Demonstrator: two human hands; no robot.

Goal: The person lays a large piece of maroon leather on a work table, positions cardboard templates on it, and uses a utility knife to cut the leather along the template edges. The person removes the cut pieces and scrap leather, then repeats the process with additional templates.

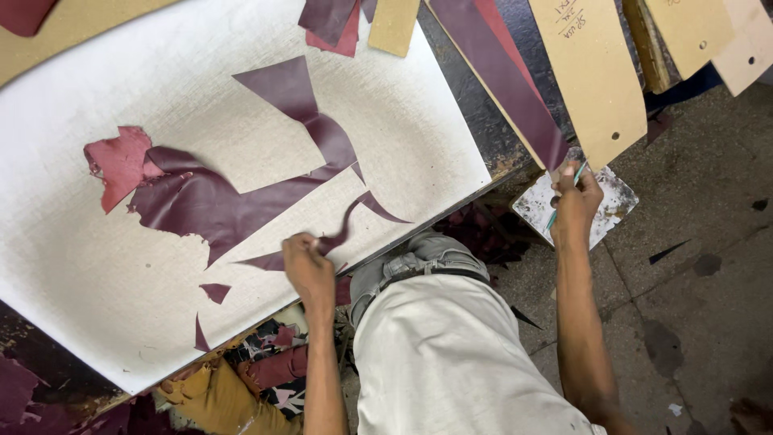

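Note:
A large irregular piece of maroon leather [217, 201] lies on a white cutting board [97, 266]. My left hand [306, 262] pinches a thin curved strip [350, 217] at the leather's near edge, close to the board's front rim. My right hand [576, 201] is out past the board's right corner. It holds a slim green-handled tool [564, 197] and the lower end of a long maroon leather strip [507, 84] backed by a tan card pattern [592, 72].
Small leather offcuts [213, 292] sit on the board near its front edge. More tan card patterns [700, 32] lie at the top right. A pale stone slab [612, 201] rests on the grey floor. Scraps and cloth [241, 379] pile under the board.

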